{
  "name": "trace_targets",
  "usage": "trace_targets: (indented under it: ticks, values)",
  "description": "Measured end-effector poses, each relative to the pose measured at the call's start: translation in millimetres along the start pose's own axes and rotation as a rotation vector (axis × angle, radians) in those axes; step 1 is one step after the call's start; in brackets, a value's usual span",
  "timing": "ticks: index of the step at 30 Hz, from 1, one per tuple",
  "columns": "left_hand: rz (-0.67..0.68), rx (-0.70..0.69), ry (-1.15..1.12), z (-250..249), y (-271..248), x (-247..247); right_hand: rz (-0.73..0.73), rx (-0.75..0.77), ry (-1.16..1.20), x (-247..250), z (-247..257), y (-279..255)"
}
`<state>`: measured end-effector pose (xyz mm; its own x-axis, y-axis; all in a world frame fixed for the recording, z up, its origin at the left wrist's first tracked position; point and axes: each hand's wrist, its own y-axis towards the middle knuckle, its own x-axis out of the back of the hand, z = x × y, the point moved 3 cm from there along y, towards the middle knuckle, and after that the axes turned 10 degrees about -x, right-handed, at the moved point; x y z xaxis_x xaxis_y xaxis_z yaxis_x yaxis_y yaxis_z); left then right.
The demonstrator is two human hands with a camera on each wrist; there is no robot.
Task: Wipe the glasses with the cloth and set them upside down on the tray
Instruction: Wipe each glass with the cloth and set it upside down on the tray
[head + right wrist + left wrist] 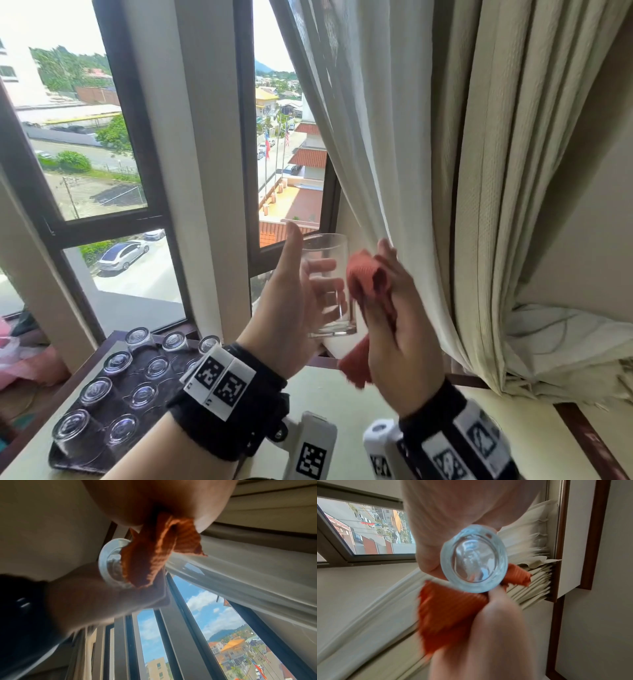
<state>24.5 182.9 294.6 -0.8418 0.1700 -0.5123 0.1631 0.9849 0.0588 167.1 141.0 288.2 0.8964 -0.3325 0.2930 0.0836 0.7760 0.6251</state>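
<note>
A clear glass tumbler (327, 284) is held upright in the air by my left hand (291, 301), fingers curled round its far side and thumb raised. My right hand (394, 315) grips an orange cloth (368, 284) and presses it against the glass's right side. The left wrist view looks at the thick base of the tumbler (473, 559) with the cloth (450, 614) under it. In the right wrist view the cloth (154, 555) covers part of the tumbler's base (109, 562). A dark tray (113, 394) at lower left carries several glasses (118, 363) standing upside down.
The tray lies on a cream tabletop (325, 390) with dark wooden edging. A window (85, 137) fills the left. Cream curtains (445, 154) hang just behind and right of my hands. Pink items (13, 356) lie at the far left.
</note>
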Motion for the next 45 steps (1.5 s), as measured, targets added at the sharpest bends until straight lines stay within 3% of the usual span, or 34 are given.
trace_targets:
  ticks: [4, 9, 13, 17, 21, 23, 26, 29, 37, 42, 45]
  values:
    - [0.074, -0.027, 0.01, 0.2, -7.8, -13.9, -0.05, 0.024, -0.003, 2.2, 26.5, 27.7]
    - [-0.025, -0.114, 0.024, -7.6, -6.2, -5.1, 0.088, 0.179, -0.081, -17.4, 31.0, -20.8]
    - [-0.128, -0.014, 0.043, -7.1, -5.1, 10.6, 0.083, 0.054, 0.02, -10.9, 7.8, -41.5]
    - [-0.075, 0.03, 0.092, -0.5, -4.4, -1.7, -0.043, 0.003, 0.029, -0.9, 14.3, -2.7]
    - [0.047, 0.123, -0.035, 5.3, -7.4, -14.9, -0.053, -0.012, 0.059, -0.2, 33.9, 22.8]
    - [0.079, 0.091, -0.077, 5.6, -6.6, -18.5, -0.016, 0.044, 0.003, -5.0, 37.2, 14.5]
    - [0.023, 0.025, -0.053, 3.3, 1.8, -5.0, 0.045, 0.089, -0.058, -15.1, 25.3, -22.5]
    - [0.001, 0.099, -0.047, 4.4, 5.3, 6.9, 0.042, 0.025, -0.007, -15.3, 6.1, -48.0]
    - [0.095, 0.067, -0.045, 14.1, 0.9, -3.2, -0.083, -0.078, -0.02, -2.7, 22.0, 23.6]
    - [0.039, -0.021, -0.022, 1.1, 1.2, 1.2, 0.032, 0.107, -0.056, -24.6, 24.1, -22.5]
    - [0.004, 0.063, 0.025, 2.1, 2.5, 15.1, 0.001, -0.016, 0.054, -20.2, 6.8, -38.2]
